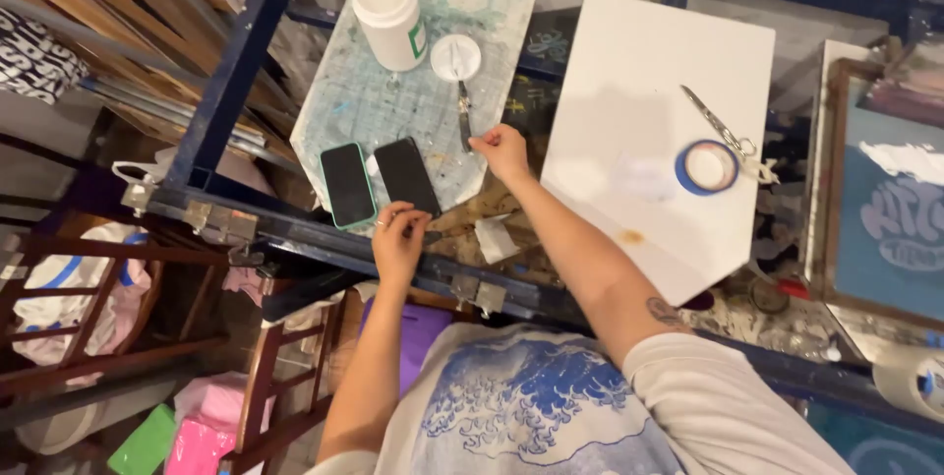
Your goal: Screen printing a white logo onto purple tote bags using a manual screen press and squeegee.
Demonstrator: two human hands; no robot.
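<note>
**Two hands at a paint-stained printing board**

Head camera, looking straight down: a person in a white shirt with a blue wave print stood at a dark blue metal frame. A paint-smeared pallet board (366, 101) lay across the frame, and both arms reached forward onto it.

The left hand (398, 237) rested at the board's near edge, fingers curled downward, fingertips touching the near end of a black phone (406, 175). Whether it gripped the phone or only pressed on it could not be told. Just beside that phone, to its left, lay a 2nd phone with a mint-green case (347, 184), screen dark, untouched.

The right hand (502, 148) sat further forward at the board's right edge, fingers pinched loosely together around the lower end of a slim metal spatula (462, 113). The spatula lay flat on the board, its far end pointing to a round white lid (455, 57). A white plastic jar (387, 3) stood upright just left of the lid.

To the right, a clean white board (629, 72) carried a roll of blue tape (707, 166) and a pair of scissors (716, 123), touching each other. Further right, a wooden-framed printing screen (885, 209) showed white ink on blue mesh.
</note>
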